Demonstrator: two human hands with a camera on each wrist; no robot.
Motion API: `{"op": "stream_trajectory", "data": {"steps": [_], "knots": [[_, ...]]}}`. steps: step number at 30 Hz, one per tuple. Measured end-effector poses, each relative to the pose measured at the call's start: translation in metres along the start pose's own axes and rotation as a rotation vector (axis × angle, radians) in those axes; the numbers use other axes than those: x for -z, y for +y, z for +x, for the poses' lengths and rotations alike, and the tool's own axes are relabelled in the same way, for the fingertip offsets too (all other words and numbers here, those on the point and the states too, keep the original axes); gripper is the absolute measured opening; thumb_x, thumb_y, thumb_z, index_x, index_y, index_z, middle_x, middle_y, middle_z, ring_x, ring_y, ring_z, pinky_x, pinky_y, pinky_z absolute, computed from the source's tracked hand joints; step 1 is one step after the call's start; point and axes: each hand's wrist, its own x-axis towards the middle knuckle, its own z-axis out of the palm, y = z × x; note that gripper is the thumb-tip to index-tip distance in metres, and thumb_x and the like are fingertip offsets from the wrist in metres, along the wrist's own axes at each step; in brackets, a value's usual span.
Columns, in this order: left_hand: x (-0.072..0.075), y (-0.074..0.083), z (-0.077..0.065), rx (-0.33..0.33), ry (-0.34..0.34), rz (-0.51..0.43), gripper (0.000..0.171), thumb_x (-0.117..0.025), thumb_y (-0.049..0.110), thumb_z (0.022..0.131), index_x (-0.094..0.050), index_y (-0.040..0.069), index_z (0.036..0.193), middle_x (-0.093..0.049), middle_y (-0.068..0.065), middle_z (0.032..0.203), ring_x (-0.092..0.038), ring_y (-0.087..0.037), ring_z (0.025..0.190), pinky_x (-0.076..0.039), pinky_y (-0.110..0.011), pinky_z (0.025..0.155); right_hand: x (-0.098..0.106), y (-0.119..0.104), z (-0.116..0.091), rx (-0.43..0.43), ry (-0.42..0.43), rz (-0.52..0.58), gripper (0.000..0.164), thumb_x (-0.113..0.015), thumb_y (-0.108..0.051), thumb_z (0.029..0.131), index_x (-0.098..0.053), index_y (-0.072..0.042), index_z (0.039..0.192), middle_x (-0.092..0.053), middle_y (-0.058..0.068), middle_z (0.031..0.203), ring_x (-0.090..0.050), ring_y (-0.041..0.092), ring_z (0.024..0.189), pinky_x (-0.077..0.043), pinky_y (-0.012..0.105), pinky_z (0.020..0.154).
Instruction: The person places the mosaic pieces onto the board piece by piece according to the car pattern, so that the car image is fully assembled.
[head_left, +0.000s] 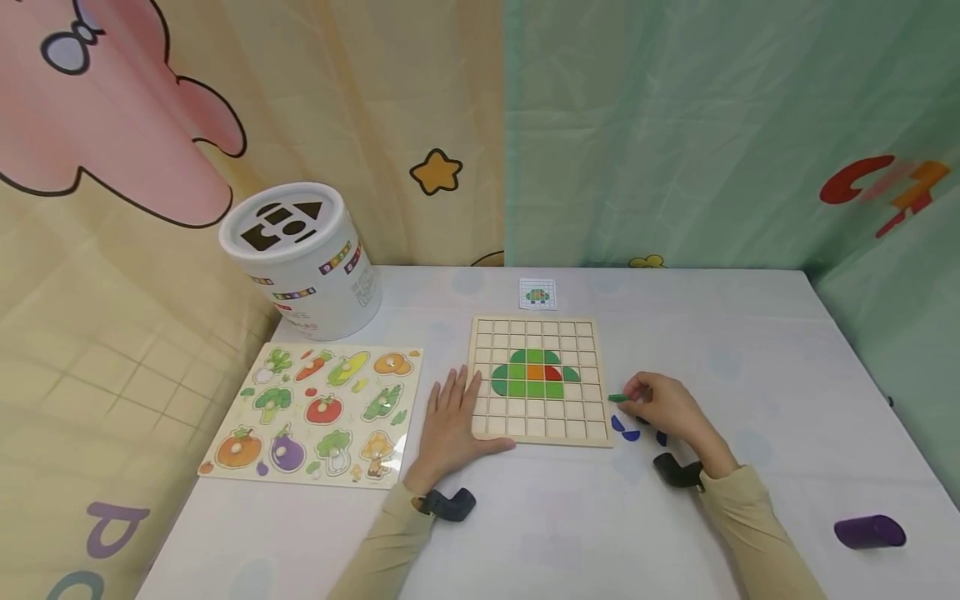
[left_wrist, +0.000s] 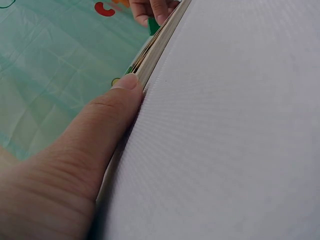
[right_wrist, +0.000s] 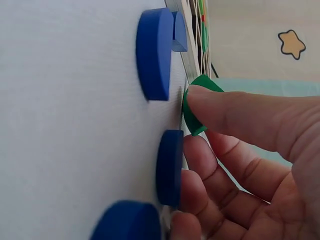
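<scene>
A wooden grid board (head_left: 540,429) lies mid-table, with green, orange and red blocks set in its squares. My left hand (head_left: 450,425) rests at its lower left corner, fingers straight, thumb along the front edge; the thumb (left_wrist: 107,112) shows close up in the left wrist view. Just off the board's right side, my right hand (head_left: 663,406) pinches a green block (right_wrist: 200,102) with a curved edge between thumb and fingers. Below that hand lie several blue half-round blocks (right_wrist: 152,55), one of them a blue block (right_wrist: 169,167) close by the fingertips.
A small pattern card (head_left: 537,294) lies behind the board. To the left is a vegetable puzzle board (head_left: 300,450), with a white lidded bucket (head_left: 322,292) behind it. A purple cylinder (head_left: 870,532) lies at the right. Printed curtains (head_left: 637,125) hang around the table.
</scene>
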Motion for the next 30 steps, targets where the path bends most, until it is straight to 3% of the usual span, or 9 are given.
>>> {"op": "stream_trajectory", "data": {"steps": [10, 18, 30], "knots": [[-0.002, -0.001, 0.000, 0.009, -0.007, 0.004, 0.118, -0.059, 0.081, 0.065, -0.019, 0.011, 0.152, -0.010, -0.012, 0.157, -0.001, -0.026, 0.143, 0.002, -0.044, 0.114, -0.001, 0.004, -0.002, -0.004, 0.102, 0.052, 0.015, -0.073, -0.015, 0.083, -0.061, -0.005, 0.085, -0.058, 0.001, 0.070, -0.050, 0.016, 0.059, -0.042, 0.029, 0.048], [-0.002, -0.001, -0.001, 0.008, -0.009, 0.006, 0.118, -0.059, 0.080, 0.066, -0.019, 0.011, 0.152, -0.010, -0.012, 0.157, -0.001, -0.026, 0.143, 0.002, -0.044, 0.114, -0.006, -0.001, 0.000, 0.083, 0.219, 0.095, 0.014, -0.072, -0.010, 0.084, -0.063, -0.004, 0.092, -0.065, 0.006, 0.082, -0.055, 0.015, 0.059, -0.045, 0.027, 0.047], [-0.002, -0.002, 0.000, 0.004, -0.006, 0.005, 0.118, -0.059, 0.081, 0.066, -0.019, 0.011, 0.152, -0.010, -0.012, 0.157, 0.000, -0.026, 0.143, 0.001, -0.044, 0.114, -0.022, -0.023, 0.010, 0.156, 0.152, 0.165, 0.014, -0.068, -0.007, 0.087, -0.069, -0.003, 0.101, -0.065, 0.003, 0.082, -0.056, 0.016, 0.065, -0.045, 0.026, 0.048]]}}
